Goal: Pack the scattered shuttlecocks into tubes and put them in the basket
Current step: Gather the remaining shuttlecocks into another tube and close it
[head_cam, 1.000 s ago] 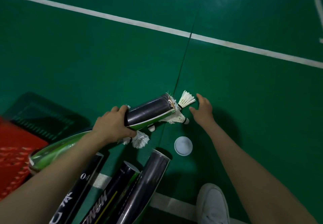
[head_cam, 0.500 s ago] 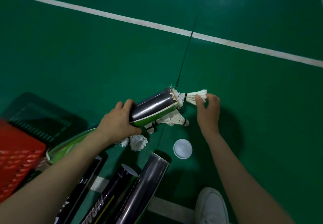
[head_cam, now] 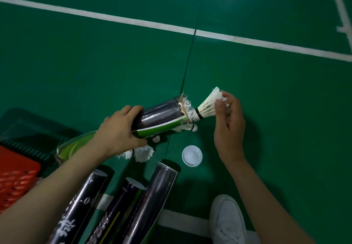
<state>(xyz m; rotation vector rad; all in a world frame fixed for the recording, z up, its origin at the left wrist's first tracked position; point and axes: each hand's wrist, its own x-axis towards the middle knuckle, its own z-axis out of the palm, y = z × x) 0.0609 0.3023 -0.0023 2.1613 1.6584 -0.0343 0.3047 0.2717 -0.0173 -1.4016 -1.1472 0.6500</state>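
Right hand (head_cam: 228, 125) is pinching a white shuttlecock (head_cam: 208, 106) by its feather skirt, thumb and fingertips closing on the feather ends, cork end pointing left. The cork is sitting right at the open mouth of the held tube (head_cam: 162, 116), touching the frayed feathers (head_cam: 187, 106) that are sticking out of that mouth. Left hand (head_cam: 118, 129) is gripping the held tube, fingers curled round its dark body, keeping it off the floor (head_cam: 285, 148) and tilted, mouth to the upper right. A green band is showing along the tube's underside.

Loose shuttlecocks (head_cam: 143, 153) are lying on the floor just below the left hand. Another one (head_cam: 183, 128) is lying directly under the tube mouth, cork to the right. A white lid (head_cam: 192, 155) is lying flat just beside them, under the right wrist. Three dark tubes (head_cam: 152, 201) are lying side by side at bottom centre, and a green tube (head_cam: 74, 146) is lying under the left forearm. Red basket (head_cam: 15, 177) is sitting at the left edge, partly cut off, with a dark green crate (head_cam: 28, 129) behind it. A white shoe (head_cam: 228, 221) is showing at the bottom right. A white court line (head_cam: 133, 21) is crossing the floor at the top.
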